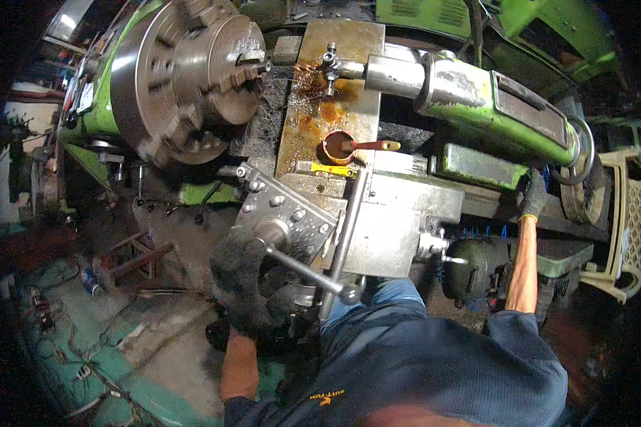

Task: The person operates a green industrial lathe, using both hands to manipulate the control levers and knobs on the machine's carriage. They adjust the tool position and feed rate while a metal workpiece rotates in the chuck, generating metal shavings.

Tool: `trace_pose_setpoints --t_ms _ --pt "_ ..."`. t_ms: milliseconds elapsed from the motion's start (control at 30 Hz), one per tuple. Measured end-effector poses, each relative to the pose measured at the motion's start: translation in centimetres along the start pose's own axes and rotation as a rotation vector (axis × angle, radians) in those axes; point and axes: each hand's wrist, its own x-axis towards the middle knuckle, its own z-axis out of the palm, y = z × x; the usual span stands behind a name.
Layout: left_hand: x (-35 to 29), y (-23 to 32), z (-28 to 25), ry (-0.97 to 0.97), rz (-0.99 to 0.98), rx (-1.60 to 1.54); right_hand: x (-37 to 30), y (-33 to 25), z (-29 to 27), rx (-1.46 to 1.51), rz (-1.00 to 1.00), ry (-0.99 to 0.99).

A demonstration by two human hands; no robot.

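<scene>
My left hand (243, 281), in a dark glove, is at the near left side of the square tool post (281, 203) of a lathe. It is smeared by motion, so its fingers do not show clearly. A tool post lever (303, 267) with a round knob runs right from beside this hand. My right hand (532, 198), in a dark glove with a yellow cuff, is stretched out at the far end of the green tailstock base (481, 165). Its fingers look curled there, and what they grip is hidden. The lathe chuck (167, 82), at upper left, holds a round metal workpiece (217, 67) and looks blurred.
The tailstock (463, 85) points left with a cross-handled fitting (330, 70) at its tip. A small cup (327, 158) with a brush (377, 145) and a yellow utility knife (335, 169) lie on the oily plate (299, 139). A beige plastic chair (627, 220) is at right.
</scene>
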Motion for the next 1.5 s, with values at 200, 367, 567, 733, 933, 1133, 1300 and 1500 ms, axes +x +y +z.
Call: trace_pose_setpoints --t_ms 200,367,567,733,933,1133,1300,1500 --pt "2.5 3.7 1.6 -0.047 0.056 0.098 6.9 1.4 3.0 -0.336 0.02 -0.629" --pt "3.2 5.2 1.7 -0.062 0.07 0.1 8.5 1.6 4.4 -0.231 0.239 -0.69" --pt "4.3 4.7 2.7 -0.06 0.141 0.004 3.7 3.1 3.5 -0.172 0.402 -0.636" --pt "4.7 4.6 2.2 -0.039 0.159 -0.057 1.7 2.0 2.4 -0.158 0.455 -0.612" --pt "4.9 4.1 1.7 -0.027 0.187 -0.089 0.9 0.9 1.5 -0.144 0.501 -0.593" --pt "5.1 3.7 1.7 -0.017 0.224 -0.122 0.3 -0.9 0.9 -0.132 0.547 -0.583" --pt "5.2 3.6 1.7 -0.009 0.242 -0.149 0.1 -1.7 1.2 -0.122 0.562 -0.572" --pt "4.7 4.5 1.6 -0.007 0.23 -0.132 0.7 -1.4 1.8 -0.109 0.555 -0.562"
